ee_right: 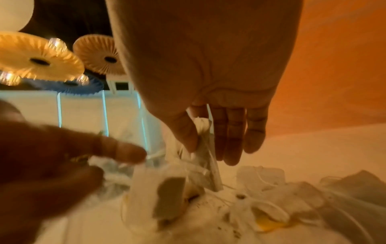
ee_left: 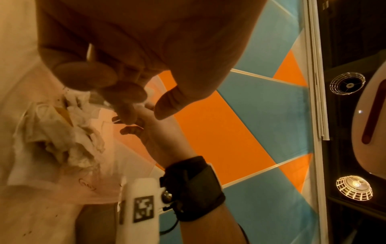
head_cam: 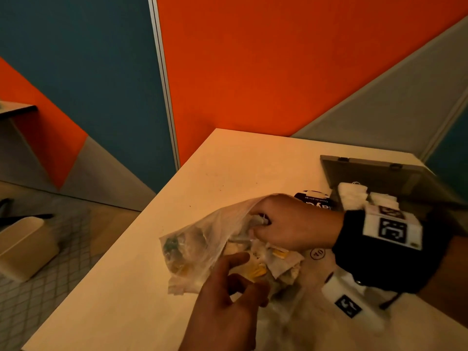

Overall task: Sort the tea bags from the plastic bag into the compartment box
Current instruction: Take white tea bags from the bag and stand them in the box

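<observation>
Circled "70" printed on the plastic bag (head_cam: 317, 254), at about 4 o'clock from its heap of tea bags. White lettering on the dark packet (head_cam: 315, 200) too blurred to read.

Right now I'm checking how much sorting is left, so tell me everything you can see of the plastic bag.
The plastic bag is thin, clear and crumpled, lying on its side on the pale table with its mouth toward the person. White tea bags with yellow tags fill it and spill from the opening. The right hand reaches into the mouth, lifting its upper edge and pinching something pale. The left hand hovers beside the opening, fingers loosely curled, holding nothing.
</observation>
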The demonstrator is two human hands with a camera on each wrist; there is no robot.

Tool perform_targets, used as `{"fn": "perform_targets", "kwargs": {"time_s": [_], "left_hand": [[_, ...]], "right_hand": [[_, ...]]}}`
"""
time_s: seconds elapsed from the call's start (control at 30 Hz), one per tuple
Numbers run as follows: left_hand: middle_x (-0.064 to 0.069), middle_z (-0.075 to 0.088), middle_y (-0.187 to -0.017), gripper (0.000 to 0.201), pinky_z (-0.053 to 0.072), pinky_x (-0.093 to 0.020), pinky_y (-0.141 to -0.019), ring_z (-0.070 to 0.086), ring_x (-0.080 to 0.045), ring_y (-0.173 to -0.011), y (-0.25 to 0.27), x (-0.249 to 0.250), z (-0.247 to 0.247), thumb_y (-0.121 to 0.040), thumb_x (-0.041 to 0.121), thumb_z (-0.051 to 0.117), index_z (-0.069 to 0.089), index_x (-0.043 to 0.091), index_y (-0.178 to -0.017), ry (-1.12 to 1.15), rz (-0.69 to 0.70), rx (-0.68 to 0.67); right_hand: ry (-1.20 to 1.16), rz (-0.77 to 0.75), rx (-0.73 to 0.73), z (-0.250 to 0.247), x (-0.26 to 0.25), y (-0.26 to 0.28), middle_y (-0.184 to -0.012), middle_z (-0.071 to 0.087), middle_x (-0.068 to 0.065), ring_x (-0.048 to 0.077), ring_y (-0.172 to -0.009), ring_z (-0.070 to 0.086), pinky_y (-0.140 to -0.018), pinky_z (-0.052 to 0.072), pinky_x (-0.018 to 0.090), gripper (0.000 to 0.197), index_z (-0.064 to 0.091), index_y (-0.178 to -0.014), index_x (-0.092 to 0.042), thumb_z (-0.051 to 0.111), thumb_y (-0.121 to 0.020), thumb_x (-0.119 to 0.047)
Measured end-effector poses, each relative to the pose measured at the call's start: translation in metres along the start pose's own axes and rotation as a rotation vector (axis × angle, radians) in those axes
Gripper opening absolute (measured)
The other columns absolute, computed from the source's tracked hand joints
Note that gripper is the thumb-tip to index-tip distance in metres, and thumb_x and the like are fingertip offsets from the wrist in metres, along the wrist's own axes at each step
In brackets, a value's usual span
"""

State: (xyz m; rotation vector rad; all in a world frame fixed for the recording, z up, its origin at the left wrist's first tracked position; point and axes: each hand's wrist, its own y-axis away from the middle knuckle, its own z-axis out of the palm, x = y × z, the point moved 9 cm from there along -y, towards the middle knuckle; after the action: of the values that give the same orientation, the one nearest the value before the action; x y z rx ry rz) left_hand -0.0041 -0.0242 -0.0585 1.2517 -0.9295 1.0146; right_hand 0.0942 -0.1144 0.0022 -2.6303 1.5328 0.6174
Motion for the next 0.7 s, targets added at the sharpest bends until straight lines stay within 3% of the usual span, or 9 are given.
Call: {"fn": "perform_targets", "kwargs": {"time_s": [0.07, 0.13, 0.2, 0.3, 0.37, 0.47, 0.5, 0.6, 0.7], "left_hand": [[-0.014, 0.066, -0.082, 0.027, 0.033, -0.024, -0.044, 0.046, -0.02, -0.04, -0.004, -0.001, -0.002, -0.085, 0.009, 0.069, 0.058, 0.025, -0.103, 0.004, 0.009, 0.057], [-0.01, 0.063, -0.087, 0.031, 0.034, -0.028, -0.047, 0.051, -0.024, -0.051, -0.007, 0.0, -0.002, -0.084, 0.011, 0.071, 0.053, 0.025, -0.105, 0.017, 0.002, 0.108], [-0.01, 0.06, -0.095, 0.037, 0.037, -0.027, -0.044, 0.057, -0.027, -0.06, -0.01, 0.005, 0.0, -0.084, 0.014, 0.072, 0.049, 0.025, -0.111, 0.05, -0.004, 0.134], [-0.006, 0.057, -0.106, 0.05, 0.044, -0.028, -0.041, 0.063, -0.027, -0.079, -0.018, 0.011, 0.01, -0.083, 0.02, 0.073, 0.043, 0.029, -0.122, 0.033, 0.018, 0.129], [-0.001, 0.059, -0.106, 0.046, 0.047, -0.029, -0.044, 0.064, -0.026, -0.086, -0.023, 0.013, 0.018, -0.084, 0.013, 0.071, 0.048, 0.031, -0.12, 0.031, 0.048, 0.099], [0.006, 0.065, -0.093, 0.048, 0.048, -0.026, -0.046, 0.066, -0.024, -0.081, -0.029, 0.013, 0.028, -0.084, -0.01, 0.059, 0.056, 0.036, -0.097, 0.012, 0.077, 0.021], [0.005, 0.067, -0.092, 0.05, 0.048, -0.024, -0.046, 0.066, -0.023, -0.08, -0.03, 0.014, 0.03, -0.083, -0.012, 0.057, 0.057, 0.036, -0.097, -0.015, 0.093, -0.002], [-0.011, 0.07, -0.094, 0.037, 0.046, -0.022, -0.048, 0.066, -0.023, -0.071, -0.032, 0.014, 0.033, -0.082, -0.005, 0.061, 0.061, 0.024, -0.104, -0.13, 0.115, -0.06], [-0.015, 0.07, -0.079, 0.014, 0.043, -0.02, -0.044, 0.063, -0.013, -0.054, -0.036, 0.014, 0.029, -0.087, 0.001, 0.063, 0.066, 0.013, -0.092, -0.187, 0.129, -0.047]], "right_hand": [[-0.118, 0.053, -0.021, -0.006, 0.004, 0.011, -0.08, 0.057, 0.007, 0.016, -0.067, 0.054, -0.066, 0.045, 0.037, 0.019, 0.062, -0.087, -0.01, 0.059, -0.093, -0.027], [-0.268, 0.112, -0.051, -0.007, 0.014, 0.024, -0.083, 0.064, 0.013, 0.01, -0.063, 0.06, -0.066, 0.05, 0.038, 0.018, 0.064, -0.09, -0.007, 0.062, -0.092, -0.024], [-0.429, 0.16, -0.108, 0.0, 0.022, 0.036, -0.092, 0.073, 0.011, 0.016, -0.071, 0.068, -0.072, 0.056, 0.039, 0.014, 0.068, -0.1, -0.009, 0.063, -0.093, -0.02], [-0.521, 0.223, -0.172, 0.01, 0.033, 0.05, -0.1, 0.075, 0.008, 0.026, -0.082, 0.07, -0.071, 0.054, 0.036, 0.018, 0.07, -0.109, -0.015, 0.062, -0.094, -0.018], [-0.599, 0.242, -0.181, 0.012, 0.039, 0.057, -0.103, 0.074, 0.013, 0.023, -0.077, 0.068, -0.068, 0.053, 0.033, 0.019, 0.069, -0.111, -0.011, 0.061, -0.094, -0.016], [-0.76, 0.248, -0.172, 0.014, 0.04, 0.062, -0.11, 0.069, 0.023, 0.02, -0.074, 0.063, -0.063, 0.05, 0.029, 0.024, 0.064, -0.116, -0.001, 0.058, -0.096, -0.012], [-0.805, 0.25, -0.165, 0.014, 0.041, 0.064, -0.111, 0.068, 0.025, 0.02, -0.074, 0.063, -0.063, 0.049, 0.03, 0.025, 0.063, -0.117, 0.0, 0.057, -0.096, -0.012], [-0.908, 0.252, -0.146, 0.014, 0.042, 0.065, -0.107, 0.068, 0.026, 0.02, -0.072, 0.061, -0.063, 0.046, 0.03, 0.026, 0.062, -0.118, 0.002, 0.056, -0.096, -0.01], [-0.924, 0.249, -0.126, 0.008, 0.043, 0.068, -0.1, 0.069, 0.018, 0.02, -0.072, 0.061, -0.063, 0.045, 0.031, 0.025, 0.063, -0.117, 0.001, 0.057, -0.096, -0.01]]}}
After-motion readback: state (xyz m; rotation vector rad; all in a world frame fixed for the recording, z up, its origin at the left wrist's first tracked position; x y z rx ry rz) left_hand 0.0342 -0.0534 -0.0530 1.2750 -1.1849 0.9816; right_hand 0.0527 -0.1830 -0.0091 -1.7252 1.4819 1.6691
